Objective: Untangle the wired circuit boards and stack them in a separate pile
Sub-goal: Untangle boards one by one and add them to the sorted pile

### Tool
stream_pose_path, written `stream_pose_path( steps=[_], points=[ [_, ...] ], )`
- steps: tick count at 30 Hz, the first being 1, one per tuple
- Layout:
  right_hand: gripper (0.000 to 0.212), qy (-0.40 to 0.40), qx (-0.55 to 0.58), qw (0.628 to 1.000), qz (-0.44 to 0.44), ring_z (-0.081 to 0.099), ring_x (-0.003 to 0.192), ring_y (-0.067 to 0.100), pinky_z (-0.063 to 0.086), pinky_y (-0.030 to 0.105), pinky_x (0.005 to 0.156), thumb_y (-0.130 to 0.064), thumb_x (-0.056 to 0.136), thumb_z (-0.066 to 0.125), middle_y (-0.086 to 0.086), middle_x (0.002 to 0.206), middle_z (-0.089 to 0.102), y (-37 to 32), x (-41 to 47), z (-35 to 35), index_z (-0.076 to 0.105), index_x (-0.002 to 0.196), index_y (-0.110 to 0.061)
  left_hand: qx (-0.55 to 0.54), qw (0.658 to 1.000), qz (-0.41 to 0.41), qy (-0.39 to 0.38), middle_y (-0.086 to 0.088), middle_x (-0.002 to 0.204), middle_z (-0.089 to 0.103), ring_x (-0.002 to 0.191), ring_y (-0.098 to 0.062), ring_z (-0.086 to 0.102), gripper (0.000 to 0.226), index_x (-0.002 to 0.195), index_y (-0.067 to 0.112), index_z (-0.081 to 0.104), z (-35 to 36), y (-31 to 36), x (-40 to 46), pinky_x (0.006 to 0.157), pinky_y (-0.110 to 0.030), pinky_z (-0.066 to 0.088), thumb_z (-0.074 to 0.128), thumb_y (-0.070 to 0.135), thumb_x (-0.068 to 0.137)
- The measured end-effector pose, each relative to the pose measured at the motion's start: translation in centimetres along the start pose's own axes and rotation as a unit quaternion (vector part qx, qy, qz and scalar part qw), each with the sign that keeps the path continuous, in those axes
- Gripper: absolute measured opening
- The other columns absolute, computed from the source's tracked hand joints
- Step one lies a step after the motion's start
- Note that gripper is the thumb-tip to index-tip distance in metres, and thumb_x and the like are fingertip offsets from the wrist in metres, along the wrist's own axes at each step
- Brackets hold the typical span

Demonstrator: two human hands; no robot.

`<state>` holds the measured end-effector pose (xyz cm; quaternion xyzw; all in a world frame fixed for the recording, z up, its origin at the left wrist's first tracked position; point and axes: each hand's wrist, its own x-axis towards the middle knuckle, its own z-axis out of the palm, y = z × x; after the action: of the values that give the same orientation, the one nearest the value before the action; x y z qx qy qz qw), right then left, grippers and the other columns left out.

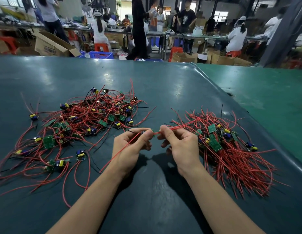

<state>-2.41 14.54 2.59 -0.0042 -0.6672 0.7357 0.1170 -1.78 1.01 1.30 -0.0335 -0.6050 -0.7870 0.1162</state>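
Observation:
A tangled heap of small green circuit boards (89, 119) with red and black wires spreads over the left of the dark green table (163, 85). On the right lies a tidier pile of boards (217, 141) with their red wires running together. Between the two, my left hand (131, 146) pinches one small board (152, 132), mostly hidden by the fingers. A red wire (113, 157) from it trails down across my left wrist. My right hand (179, 142) pinches another red wire (180, 126) of that board, stretched toward the right pile.
The table's raised edge (231, 97) runs diagonally at the right, with a lighter green surface (265, 92) beyond it. Behind the table stand people, cardboard boxes (52, 46), blue crates (101, 54) and red stools.

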Motion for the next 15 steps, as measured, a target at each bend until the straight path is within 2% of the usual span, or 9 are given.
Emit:
stream_pose_path(
  steps=[4, 11, 13, 15],
  points=[
    [0.027, 0.056, 0.046, 0.997, -0.011, 0.053, 0.046, 0.01, 0.035, 0.02, 0.038, -0.023, 0.089, 0.071, 0.004, 0.068, 0.072, -0.3, 0.9, -0.6, 0.07, 0.063, -0.015, -0.036, 0.999, -0.002, 0.016, -0.007, 0.077, 0.07, 0.06, -0.014, 0.06, 0.018, 0.086, 0.014, 0.077, -0.4, -0.1, 0.3, 0.06, -0.022, 0.051, 0.076, 0.027, 0.073],
    [0.025, 0.154, 0.122, 0.979, -0.05, 0.047, 0.039, 0.007, 0.031, 0.018, 0.034, -0.019, 0.094, 0.065, 0.001, 0.061, 0.069, -0.4, 1.7, -1.4, 0.069, 0.07, -0.012, -0.123, 0.992, -0.011, 0.033, -0.004, 0.075, 0.071, 0.057, -0.011, 0.059, 0.011, 0.08, 0.014, 0.078, -0.2, -0.1, 0.6, 0.057, -0.019, 0.05, 0.075, 0.02, 0.072],
    [0.027, 0.205, 0.134, 0.967, -0.069, 0.045, 0.037, 0.006, 0.029, 0.017, 0.034, -0.019, 0.096, 0.062, -0.003, 0.057, 0.066, -0.8, 2.1, -2.2, 0.066, 0.071, -0.012, -0.178, 0.98, -0.021, 0.083, -0.003, 0.071, 0.069, 0.054, -0.009, 0.058, 0.005, 0.077, 0.012, 0.074, -0.6, 0.4, 1.0, 0.054, -0.019, 0.049, 0.073, 0.015, 0.074],
    [0.028, 0.237, 0.14, 0.958, -0.084, 0.044, 0.037, 0.005, 0.029, 0.016, 0.035, -0.019, 0.099, 0.058, -0.005, 0.056, 0.064, -1.3, 2.7, -3.5, 0.062, 0.071, -0.013, -0.227, 0.964, -0.031, 0.139, -0.001, 0.067, 0.068, 0.052, -0.007, 0.057, 0.002, 0.082, 0.01, 0.069, -1.5, 0.8, 1.5, 0.052, -0.018, 0.049, 0.069, 0.008, 0.081]
  ],
)
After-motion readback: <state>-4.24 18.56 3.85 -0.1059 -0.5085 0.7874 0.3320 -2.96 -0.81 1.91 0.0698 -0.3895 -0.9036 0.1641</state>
